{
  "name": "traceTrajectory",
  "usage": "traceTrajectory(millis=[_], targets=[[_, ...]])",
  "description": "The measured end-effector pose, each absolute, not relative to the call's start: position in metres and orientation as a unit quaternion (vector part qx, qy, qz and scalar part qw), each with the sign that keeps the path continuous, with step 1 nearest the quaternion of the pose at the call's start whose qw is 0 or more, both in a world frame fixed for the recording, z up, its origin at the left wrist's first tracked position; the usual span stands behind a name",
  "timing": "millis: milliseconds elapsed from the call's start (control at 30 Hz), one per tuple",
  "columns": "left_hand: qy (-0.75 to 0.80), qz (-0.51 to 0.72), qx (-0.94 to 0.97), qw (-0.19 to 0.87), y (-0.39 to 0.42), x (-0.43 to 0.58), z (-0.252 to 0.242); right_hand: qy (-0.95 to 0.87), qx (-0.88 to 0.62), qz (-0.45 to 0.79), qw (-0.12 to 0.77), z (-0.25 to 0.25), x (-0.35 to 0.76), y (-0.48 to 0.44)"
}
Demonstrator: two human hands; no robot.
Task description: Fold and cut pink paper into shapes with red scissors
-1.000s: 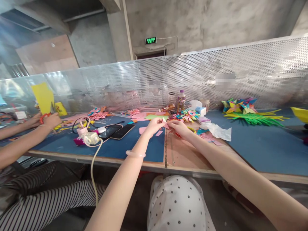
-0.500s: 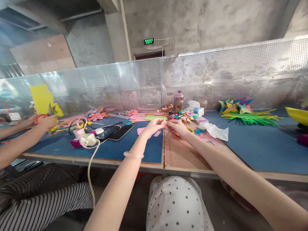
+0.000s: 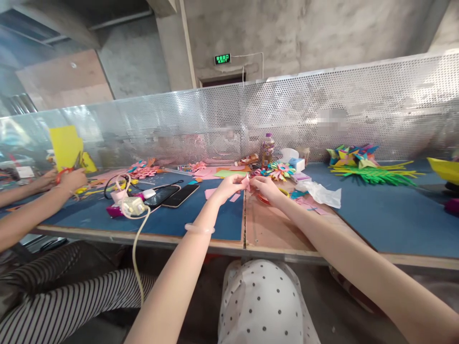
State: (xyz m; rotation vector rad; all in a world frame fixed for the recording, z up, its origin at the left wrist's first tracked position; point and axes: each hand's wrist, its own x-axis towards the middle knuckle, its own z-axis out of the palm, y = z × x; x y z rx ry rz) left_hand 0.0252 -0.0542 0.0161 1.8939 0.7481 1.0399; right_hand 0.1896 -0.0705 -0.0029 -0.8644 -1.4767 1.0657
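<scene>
Between my two hands is a small folded piece of pink paper (image 3: 245, 182), held just above the table. The fingers of my left hand (image 3: 229, 187) pinch it from the left. My right hand (image 3: 264, 188) grips its right side with bent fingers, which partly hide it. Under my left hand lie a pink paper sheet (image 3: 210, 193) and a narrow pink strip (image 3: 234, 197). A roll of tape (image 3: 285, 193) sits partly hidden behind my right hand. Beyond it is a multicoloured paper flower (image 3: 280, 171).
To the left lie two phones (image 3: 181, 195) and a charger with a cable (image 3: 133, 206). A co-worker's hands (image 3: 72, 179) hold scissors at yellow paper (image 3: 66, 145). A bottle (image 3: 267, 150) stands behind; crumpled white plastic (image 3: 325, 195) and green paper strips (image 3: 376, 176) lie right.
My hands stay in nearly the same place, with the pink paper turned slightly between the fingers. At left, the co-worker's hands and yellow paper have shifted a little to the right.
</scene>
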Motion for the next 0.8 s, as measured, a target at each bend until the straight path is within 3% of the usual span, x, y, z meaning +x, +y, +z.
traceTrajectory(millis=[233,800], targets=[[0.314,0.427,0.755,0.385,-0.0600,0.0246,0.0227,-0.598,-0.371,0.447,0.552,0.0002,0.1858,-0.0698],[0.346,0.462,0.723,0.379,-0.0572,0.0232,0.0234,-0.662,-0.371,0.410,0.506,-0.0002,0.1841,-0.0689]])
